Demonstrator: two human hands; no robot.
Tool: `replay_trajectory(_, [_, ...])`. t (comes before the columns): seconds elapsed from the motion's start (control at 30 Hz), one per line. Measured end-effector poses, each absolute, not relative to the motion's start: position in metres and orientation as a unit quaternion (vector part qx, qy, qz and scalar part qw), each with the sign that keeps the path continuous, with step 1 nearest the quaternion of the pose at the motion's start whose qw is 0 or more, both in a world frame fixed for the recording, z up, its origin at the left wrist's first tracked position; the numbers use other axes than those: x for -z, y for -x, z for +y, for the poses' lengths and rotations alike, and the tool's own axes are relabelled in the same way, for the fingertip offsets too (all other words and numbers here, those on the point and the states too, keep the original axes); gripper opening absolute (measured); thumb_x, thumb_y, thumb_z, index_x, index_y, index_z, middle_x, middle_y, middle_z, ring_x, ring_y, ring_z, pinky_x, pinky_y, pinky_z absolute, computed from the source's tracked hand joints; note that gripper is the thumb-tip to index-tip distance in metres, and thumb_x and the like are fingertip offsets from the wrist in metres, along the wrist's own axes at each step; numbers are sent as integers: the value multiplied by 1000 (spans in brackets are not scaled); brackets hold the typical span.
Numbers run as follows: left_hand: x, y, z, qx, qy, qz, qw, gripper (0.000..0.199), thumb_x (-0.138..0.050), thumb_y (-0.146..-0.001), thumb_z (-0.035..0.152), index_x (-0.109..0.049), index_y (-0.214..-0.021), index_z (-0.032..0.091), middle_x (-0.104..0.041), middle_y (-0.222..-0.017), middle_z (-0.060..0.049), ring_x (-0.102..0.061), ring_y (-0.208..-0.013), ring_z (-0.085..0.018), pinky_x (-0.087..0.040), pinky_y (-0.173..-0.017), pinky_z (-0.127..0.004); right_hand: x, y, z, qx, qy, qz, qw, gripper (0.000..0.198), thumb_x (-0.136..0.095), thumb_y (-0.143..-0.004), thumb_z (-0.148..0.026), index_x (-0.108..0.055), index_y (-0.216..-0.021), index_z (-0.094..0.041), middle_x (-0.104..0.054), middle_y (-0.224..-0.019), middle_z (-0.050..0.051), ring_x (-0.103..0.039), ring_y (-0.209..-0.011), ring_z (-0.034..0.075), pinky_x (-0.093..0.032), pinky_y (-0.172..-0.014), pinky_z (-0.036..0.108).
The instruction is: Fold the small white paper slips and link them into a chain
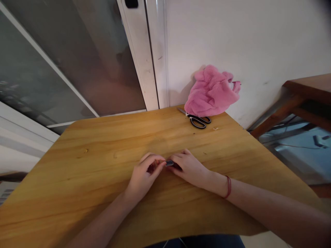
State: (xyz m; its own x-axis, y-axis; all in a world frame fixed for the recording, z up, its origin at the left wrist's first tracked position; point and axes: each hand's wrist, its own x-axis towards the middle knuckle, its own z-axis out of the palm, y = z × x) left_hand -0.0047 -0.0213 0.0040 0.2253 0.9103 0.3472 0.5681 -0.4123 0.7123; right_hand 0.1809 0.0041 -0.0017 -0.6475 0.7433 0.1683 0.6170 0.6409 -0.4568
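Above the middle of the wooden table (108, 144), both hands meet at a small, dark, flat piece with a greyish edge (169, 163); its kind is too small to make out. My left hand (146, 172) pinches its left end between thumb and forefinger. From the other side my right hand (188, 168) grips it with bent fingers, which hide most of its right end. A red string bracelet (228, 187) circles the right wrist.
Scissors with black handles (198, 121) lie at the table's back right, partly under a bunched pink plush cloth (212, 93) against the white wall (245, 38). A sliding glass door (85, 51) stands behind the left side. To the right is another wooden table (310, 88).
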Motion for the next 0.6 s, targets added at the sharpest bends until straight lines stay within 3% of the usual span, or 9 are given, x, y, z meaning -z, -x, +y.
replay_trajectory(0.6, [-2,3,-20,-383,-760,473,228,11,-54,-83,23,-64,-86,22,-56,-76,0,-53,-65,-10,-44,-57,-20,3,-182,5,-174,377,-891,181,9,-49,-88,-22,-56,-89,-17,-66,-84,2,-59,-79,16,-29,-72,28])
